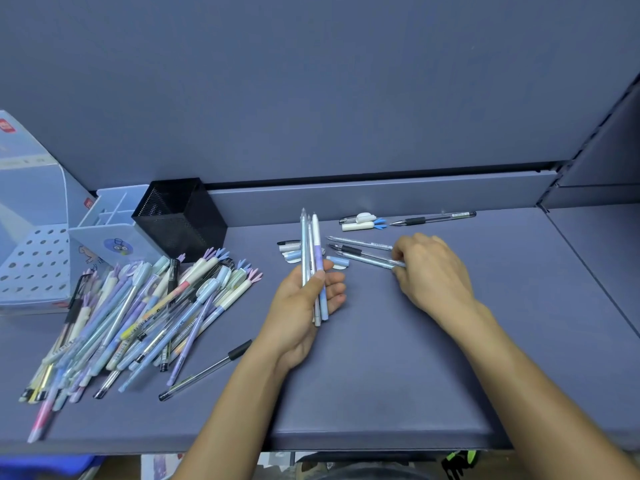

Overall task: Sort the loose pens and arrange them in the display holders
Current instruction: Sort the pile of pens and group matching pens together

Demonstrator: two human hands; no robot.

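A big heap of loose pens [138, 313] in pastel colours lies on the left of the blue-grey shelf [381, 375]. My left hand [304, 306] grips a small bunch of pale pens [313, 244], tips pointing away from me. To its right, my right hand [433, 271] lies palm down over the ends of three clear pens [360, 251] lying on the shelf, fingers curled at them. Several loose caps [291, 252] lie behind the held bunch. A black mesh holder [180, 220] and a pale blue divided holder [110, 230] stand at the back left.
A perforated blue display stand [34, 261] sits at the far left. Near the back wall lie a clear black-grip pen [433, 219] and two short capped pens [360, 222]. One clear pen [204, 370] lies alone beside the heap. The shelf's front edge runs below my forearms.
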